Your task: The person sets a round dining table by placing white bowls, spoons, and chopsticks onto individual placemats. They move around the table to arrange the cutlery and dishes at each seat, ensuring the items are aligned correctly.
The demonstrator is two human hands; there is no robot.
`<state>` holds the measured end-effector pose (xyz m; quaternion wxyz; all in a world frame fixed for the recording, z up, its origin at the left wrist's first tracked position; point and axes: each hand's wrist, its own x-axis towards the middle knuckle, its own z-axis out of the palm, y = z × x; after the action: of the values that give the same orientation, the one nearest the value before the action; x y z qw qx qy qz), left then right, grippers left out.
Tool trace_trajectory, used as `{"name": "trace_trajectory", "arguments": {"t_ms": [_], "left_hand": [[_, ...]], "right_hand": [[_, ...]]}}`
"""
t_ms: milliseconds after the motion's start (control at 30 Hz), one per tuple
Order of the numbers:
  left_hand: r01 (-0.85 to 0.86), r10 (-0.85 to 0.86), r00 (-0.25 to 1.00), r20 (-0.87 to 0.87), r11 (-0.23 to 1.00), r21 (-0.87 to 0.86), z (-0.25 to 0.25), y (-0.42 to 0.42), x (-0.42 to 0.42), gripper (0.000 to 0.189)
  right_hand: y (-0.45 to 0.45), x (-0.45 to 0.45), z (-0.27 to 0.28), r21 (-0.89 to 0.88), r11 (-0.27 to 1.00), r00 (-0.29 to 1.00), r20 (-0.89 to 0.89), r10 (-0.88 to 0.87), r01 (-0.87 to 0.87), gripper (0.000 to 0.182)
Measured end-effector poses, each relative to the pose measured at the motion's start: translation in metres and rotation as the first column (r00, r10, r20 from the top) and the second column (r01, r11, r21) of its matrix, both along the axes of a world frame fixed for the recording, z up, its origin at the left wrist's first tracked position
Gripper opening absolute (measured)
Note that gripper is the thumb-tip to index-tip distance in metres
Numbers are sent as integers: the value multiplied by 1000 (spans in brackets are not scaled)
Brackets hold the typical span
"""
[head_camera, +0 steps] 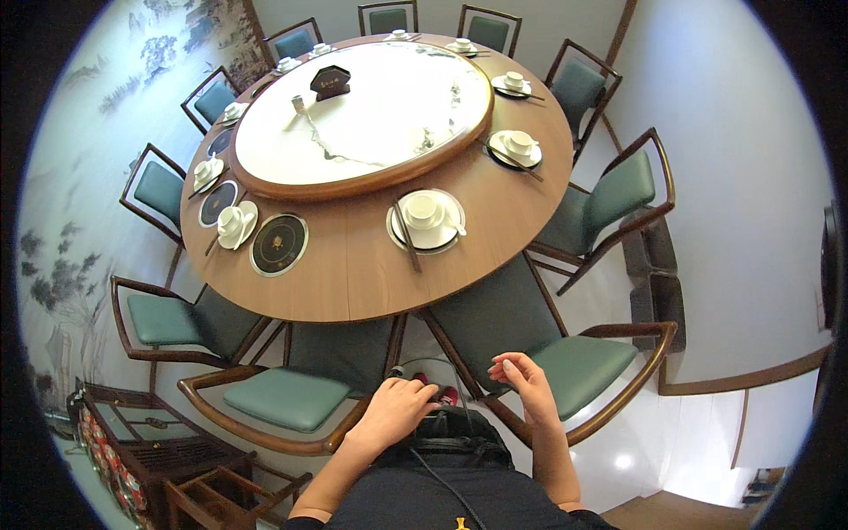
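My left hand (402,405) is in front of my waist, fingers bent down over a black bag (457,434). A dark thing shows by its fingertips, and I cannot tell whether it is held. A thin cable (424,360) loops between my hands. My right hand (523,384) is raised with loosely curled fingers and nothing visible in it, in front of a green-padded chair (583,371). Beyond both hands stands a round wooden table (344,265). The nearest place setting on it has a white bowl (422,207), a plate (434,233), a spoon (458,225) and dark chopsticks (406,238).
Another chair (291,397) stands by my left arm. A turntable (391,132) on the table carries a dark sign (330,81) and a small cup (298,103). A dark wooden cabinet (152,437) is at lower left, and dark bins (656,298) line the right wall.
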<state>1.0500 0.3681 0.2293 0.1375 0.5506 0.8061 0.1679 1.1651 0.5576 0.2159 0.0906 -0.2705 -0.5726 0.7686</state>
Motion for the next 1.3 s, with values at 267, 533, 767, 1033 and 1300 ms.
{"name": "trace_trajectory", "arguments": {"t_ms": [267, 533, 767, 1033, 1300], "left_hand": [[-28, 27, 1000, -10, 996, -83, -14, 14, -33, 23], [-108, 110, 994, 26, 993, -50, -30, 2, -71, 17], [-247, 248, 965, 83, 969, -20, -37, -21, -91, 13], [-361, 274, 880, 388, 917, 170, -64, -30, -136, 16], [-623, 436, 569, 697, 782, 20, -130, -6, -196, 21]], "right_hand": [[25, -24, -21, -27, 993, 993, 10, -117, 117, 18], [27, -69, -42, -40, 999, 992, 129, 8, -2, 20], [30, -123, -59, 29, 989, 968, 208, 137, -146, 22], [68, -179, -91, 180, 978, 966, 253, 53, -101, 24], [131, -243, -170, 555, 822, 906, 401, -131, -127, 29]]}}
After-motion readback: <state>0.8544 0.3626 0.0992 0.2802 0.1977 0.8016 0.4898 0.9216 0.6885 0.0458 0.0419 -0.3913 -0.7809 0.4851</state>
